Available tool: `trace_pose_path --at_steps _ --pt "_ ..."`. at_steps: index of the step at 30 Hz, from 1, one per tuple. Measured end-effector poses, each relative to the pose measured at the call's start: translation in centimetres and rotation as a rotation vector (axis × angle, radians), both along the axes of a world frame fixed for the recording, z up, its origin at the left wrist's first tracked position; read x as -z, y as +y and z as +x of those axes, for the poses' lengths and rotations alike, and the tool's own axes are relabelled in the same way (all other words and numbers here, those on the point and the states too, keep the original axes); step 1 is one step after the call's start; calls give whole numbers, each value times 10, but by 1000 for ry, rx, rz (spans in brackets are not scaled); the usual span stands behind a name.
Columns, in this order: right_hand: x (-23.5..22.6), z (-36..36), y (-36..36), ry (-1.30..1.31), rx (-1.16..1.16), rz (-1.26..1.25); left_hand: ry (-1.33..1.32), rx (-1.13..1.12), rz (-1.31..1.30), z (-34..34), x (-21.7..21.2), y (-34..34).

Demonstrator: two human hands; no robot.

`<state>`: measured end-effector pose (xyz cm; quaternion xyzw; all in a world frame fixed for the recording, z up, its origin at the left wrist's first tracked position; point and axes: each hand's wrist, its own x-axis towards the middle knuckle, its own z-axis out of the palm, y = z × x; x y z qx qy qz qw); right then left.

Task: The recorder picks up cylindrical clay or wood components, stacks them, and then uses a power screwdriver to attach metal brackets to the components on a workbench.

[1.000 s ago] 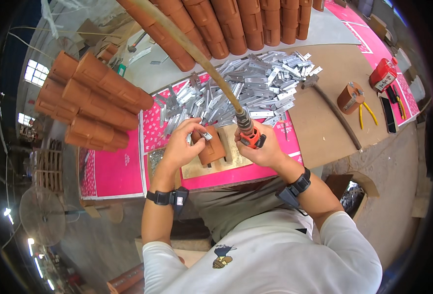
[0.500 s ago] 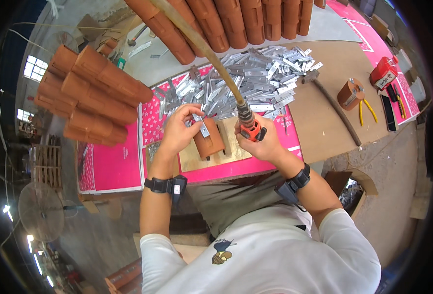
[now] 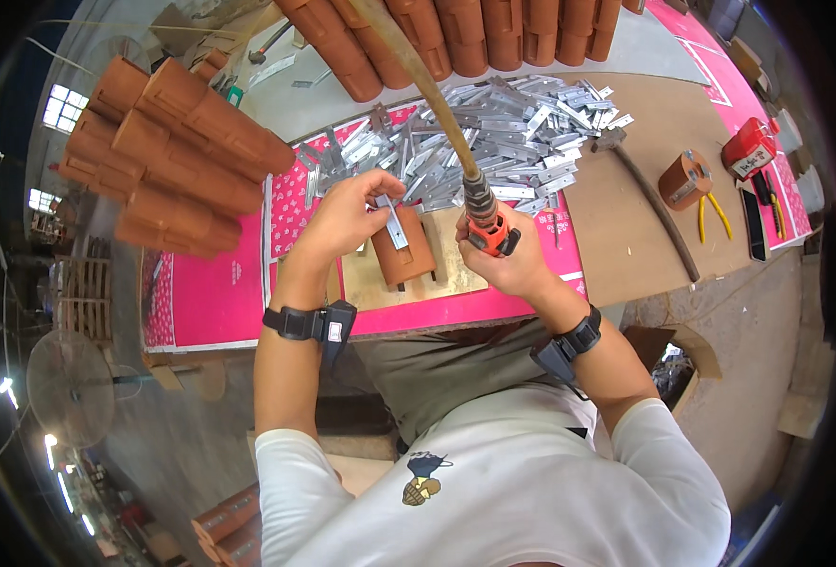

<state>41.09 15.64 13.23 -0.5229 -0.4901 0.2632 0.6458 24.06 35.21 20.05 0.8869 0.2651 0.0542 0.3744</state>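
Left hand (image 3: 342,215) pinches a metal strip (image 3: 394,223) between thumb and fingertips (image 3: 383,186), fingers curled close together, not spread. The strip lies flat on top of a small terracotta tile (image 3: 405,253), touching it. Its long axis runs away from the person and slightly leftward, upper end at the fingertips, lower end pointing down the tile toward the body.

Right hand (image 3: 508,260) is wrapped tight round an orange air driver (image 3: 487,227), fingers closed on the grip, hose (image 3: 418,66) rising away over the table. The driver's nose sits just right of the tile, near the strip's lower half but apart from it (I can't see the bit itself, hand and tool body hide it).

Key relation: the strip is right of the left fingertips and left of the right fingers, between the two hands. Left hand is the nearer one, already on it. The right has only a short sideways gap to the strip. The driver's axis is close to upright and tilted, crossing the strip's long axis rather than along it.

Around: a heap of loose strips (image 3: 503,132) just beyond both hands, stacked tiles (image 3: 186,142) well left of the left hand, more tiles (image 3: 456,38) beyond the heap. Hammer (image 3: 649,203) and yellow pliers (image 3: 711,213) lie well right of the right hand, on the bench (image 3: 616,236).
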Motion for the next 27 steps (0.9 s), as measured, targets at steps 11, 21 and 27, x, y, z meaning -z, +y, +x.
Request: trace_pose_path --at_steps 11,21,27 --pt "2 2 0 23 -15 -18 93 139 88 17 -12 -3" --pt "0 1 1 -33 -13 -16 198 173 78 21 -9 -4" --pt "2 4 0 -3 -3 -15 224 119 125 22 -14 -24"
